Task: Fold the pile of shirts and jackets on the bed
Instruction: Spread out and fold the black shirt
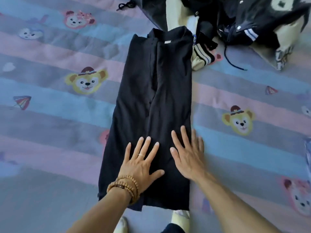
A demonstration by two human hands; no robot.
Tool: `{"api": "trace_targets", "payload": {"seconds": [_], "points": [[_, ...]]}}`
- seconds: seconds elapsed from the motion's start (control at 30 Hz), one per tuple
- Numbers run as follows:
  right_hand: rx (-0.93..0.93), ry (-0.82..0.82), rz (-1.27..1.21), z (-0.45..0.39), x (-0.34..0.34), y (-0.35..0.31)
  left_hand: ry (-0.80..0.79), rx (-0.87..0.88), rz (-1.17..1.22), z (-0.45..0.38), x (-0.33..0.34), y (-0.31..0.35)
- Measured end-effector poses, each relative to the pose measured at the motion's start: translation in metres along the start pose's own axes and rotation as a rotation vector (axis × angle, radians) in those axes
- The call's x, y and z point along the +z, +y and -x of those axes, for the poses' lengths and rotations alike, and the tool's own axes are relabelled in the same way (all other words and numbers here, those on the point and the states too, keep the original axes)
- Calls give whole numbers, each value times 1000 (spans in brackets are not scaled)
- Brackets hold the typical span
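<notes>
At top edge, jacket pile (235,22) is cut off.

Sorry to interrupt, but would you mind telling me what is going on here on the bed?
A person is folding clothes on a cartoon-bear bedspread. A black shirt lies in a long narrow strip, its sides already folded inward and its collar at the far end. The left hand and the right hand both press flat on its near end, fingers spread, the right one blurred. The pile of jackets waits unfolded beyond the collar.
</notes>
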State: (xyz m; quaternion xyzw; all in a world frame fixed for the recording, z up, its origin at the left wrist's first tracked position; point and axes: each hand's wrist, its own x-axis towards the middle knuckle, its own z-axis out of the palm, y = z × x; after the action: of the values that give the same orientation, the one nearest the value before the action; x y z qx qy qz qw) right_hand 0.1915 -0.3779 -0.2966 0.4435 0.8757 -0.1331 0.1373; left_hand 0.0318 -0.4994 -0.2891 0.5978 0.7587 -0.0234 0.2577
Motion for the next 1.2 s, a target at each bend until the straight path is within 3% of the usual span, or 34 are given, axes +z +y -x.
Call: {"api": "trace_targets", "payload": {"seconds": [0.1, 0.17, 0.23, 0.3, 0.33, 0.4, 0.6, 0.67, 0.73, 0.87, 0.97, 1.0, 1.03, 1.07, 1.13, 1.17, 1.2], "points": [[-23, 21, -51, 85, 28, -24, 42, -2, 77, 46, 9, -6], [-43, 99, -105, 111, 32, -31, 276, -175, 254, 63, 4, -13], [180, 259, -360, 115, 24, -37, 411, -609, 462, 71, -5, -26], [579, 302, -746, 106, 11, -40, 310, -887, 683, 71, -5, -43], [729, 229, -869, 101, 6, -39, 247, -888, 765, 70, -5, -47], [794, 105, -950, 98, 0, -40, 208, -809, 843, 71, -7, -47], [676, 29, -984, 154, 8, -47, 207, -719, 635, 124, 2, -27], [655, -61, -912, 181, 9, -51, 190, -757, 685, 154, 2, -18], [612, -14, -929, 186, -6, -52, 219, -760, 787, 163, -11, -15], [656, 82, -1278, 150, -77, -43, 380, -678, 1287, 133, -76, -18], [676, 111, -1778, 110, -119, -33, 261, -542, 1849, 103, -127, -33], [677, 109, -1814, 98, -126, -30, 165, -562, 2041, 93, -142, -39], [682, 106, -1731, 82, -125, -28, 94, -594, 2016, 76, -147, -50], [668, 105, -1516, 71, -121, -26, 59, -618, 1782, 62, -148, -57], [590, 126, -976, 48, -105, -21, 38, -575, 1002, 31, -137, -70], [551, 142, -766, 38, -95, -21, 77, -537, 750, 19, -131, -74], [525, 144, -726, 29, -84, -21, 94, -515, 645, 8, -124, -77]]}}
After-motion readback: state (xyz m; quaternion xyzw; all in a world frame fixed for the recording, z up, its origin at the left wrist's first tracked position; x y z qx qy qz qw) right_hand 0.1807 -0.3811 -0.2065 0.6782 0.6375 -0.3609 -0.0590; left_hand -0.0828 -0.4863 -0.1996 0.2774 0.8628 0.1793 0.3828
